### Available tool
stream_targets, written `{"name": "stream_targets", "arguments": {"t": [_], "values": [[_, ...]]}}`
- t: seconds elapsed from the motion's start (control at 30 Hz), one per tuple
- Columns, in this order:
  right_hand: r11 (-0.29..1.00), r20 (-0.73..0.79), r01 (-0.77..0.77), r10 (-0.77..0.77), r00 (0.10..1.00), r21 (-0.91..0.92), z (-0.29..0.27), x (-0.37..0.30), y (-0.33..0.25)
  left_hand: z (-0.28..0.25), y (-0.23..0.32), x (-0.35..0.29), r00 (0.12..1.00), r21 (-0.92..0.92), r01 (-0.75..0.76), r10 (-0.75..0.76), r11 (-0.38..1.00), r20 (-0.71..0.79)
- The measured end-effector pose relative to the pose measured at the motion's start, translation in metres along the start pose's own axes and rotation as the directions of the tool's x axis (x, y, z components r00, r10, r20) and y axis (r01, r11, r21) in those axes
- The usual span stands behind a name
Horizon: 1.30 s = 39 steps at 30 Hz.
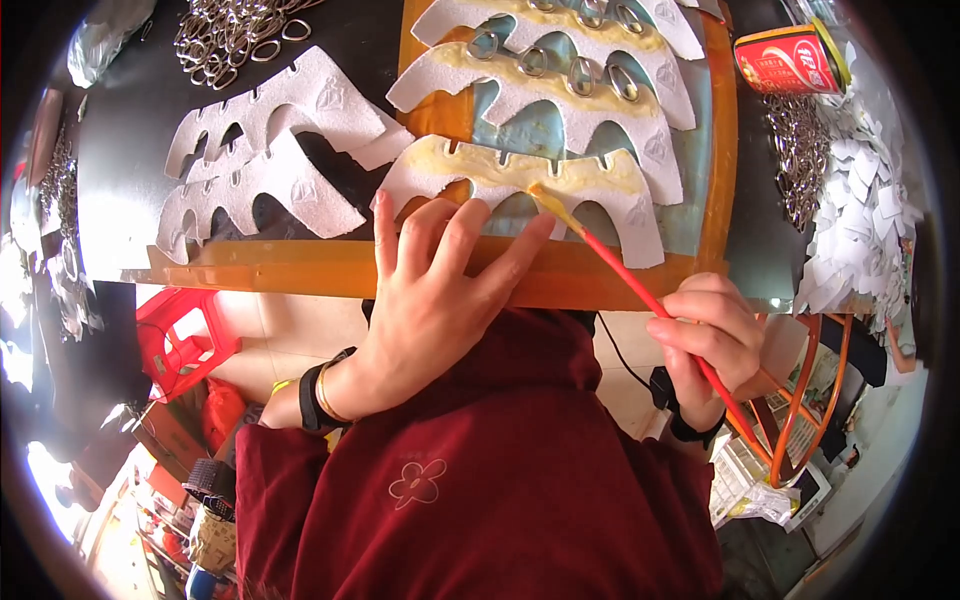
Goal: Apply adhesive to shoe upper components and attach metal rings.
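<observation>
My right hand (710, 345) grips a red-handled brush (640, 285). The brush's yellow-coated tip rests on a white, notched, arch-edged piece (600, 185) at the front of the table. Yellowish paste is spread along that piece's upper band. With fingers spread, my left hand (430, 265) presses lightly at the same piece's near edge and holds nothing. Just beyond it, another white piece (575, 120) bears paste and several metal rings (580, 76) along its top. More ringed pieces lie farther back. To the left, uncoated white pieces (290, 105) overlap each other.
A heap of metal rings (225, 40) sits at the far left. At the right are a red can (788, 62), more metal rings (797, 150) and a pile of white scraps (858, 215). Brown tape (240, 266) borders the table edge. A red stool (180, 340) stands below left.
</observation>
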State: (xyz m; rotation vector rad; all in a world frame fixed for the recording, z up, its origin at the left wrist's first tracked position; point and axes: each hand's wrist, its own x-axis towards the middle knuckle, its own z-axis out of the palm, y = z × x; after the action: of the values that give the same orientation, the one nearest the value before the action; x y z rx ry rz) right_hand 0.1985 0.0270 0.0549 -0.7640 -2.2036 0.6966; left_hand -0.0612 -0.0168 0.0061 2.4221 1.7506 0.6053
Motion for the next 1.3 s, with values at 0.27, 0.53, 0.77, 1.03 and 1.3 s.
{"name": "stream_targets", "arguments": {"t": [0.27,0.53,0.77,1.03,1.3], "values": [[0.998,-0.004,-0.001,0.0,1.0,-0.071,-0.018,-0.014,-0.003,-0.003,0.005,0.003,0.997,0.043,0.008,-0.011,0.999,0.081],[0.995,-0.068,0.02,-0.027,0.997,-0.094,-0.022,-0.033,0.002,-0.004,0.005,0.0,0.997,0.061,0.006,-0.011,0.998,0.073],[0.999,-0.132,-0.025,0.019,0.991,-0.044,-0.029,-0.033,0.009,-0.006,0.004,0.012,0.991,0.065,0.014,-0.022,0.998,0.13],[0.648,-0.465,-0.018,0.565,0.682,0.761,-0.036,-0.049,0.026,-0.028,0.005,0.007,0.98,-0.02,-0.044,0.047,0.999,0.194],[0.938,-0.826,0.116,0.222,0.518,0.325,-0.165,0.005,0.02,-0.145,0.014,0.112,0.871,-0.652,-0.273,0.47,0.707,0.144]]}}
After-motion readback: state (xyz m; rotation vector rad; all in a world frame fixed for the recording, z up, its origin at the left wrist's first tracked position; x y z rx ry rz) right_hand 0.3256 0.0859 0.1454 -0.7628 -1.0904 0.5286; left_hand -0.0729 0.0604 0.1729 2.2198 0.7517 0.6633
